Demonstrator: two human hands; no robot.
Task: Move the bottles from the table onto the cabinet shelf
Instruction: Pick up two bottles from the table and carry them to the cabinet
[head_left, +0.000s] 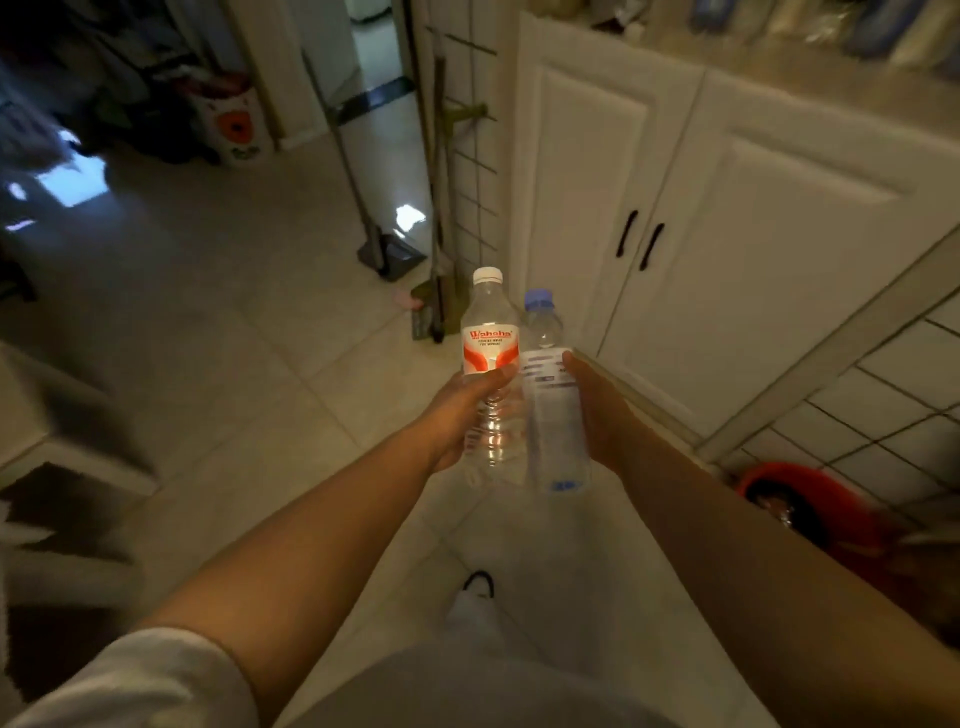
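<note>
The red-labelled bottle (490, 358) is gripped by the left hand (460, 415); touching it, the blue-capped bottle (553, 400) is gripped by the right hand (597, 410). Both should be carried upright toward the cabinet (727, 218) ahead-right of the hands.

The clear plastic bottle with the white cap (489, 364), gripped in the left hand (457, 415), carries a white label with red wing-like shapes; its red brand word reads "Wahaha". Two small red lines beneath it are too fine to read. The clear plastic bottle with the blue cap (551, 410), held in the right hand (597, 410) just beside it, bears a white label with bluish print, seemingly several lines, blurred past reading.
</note>
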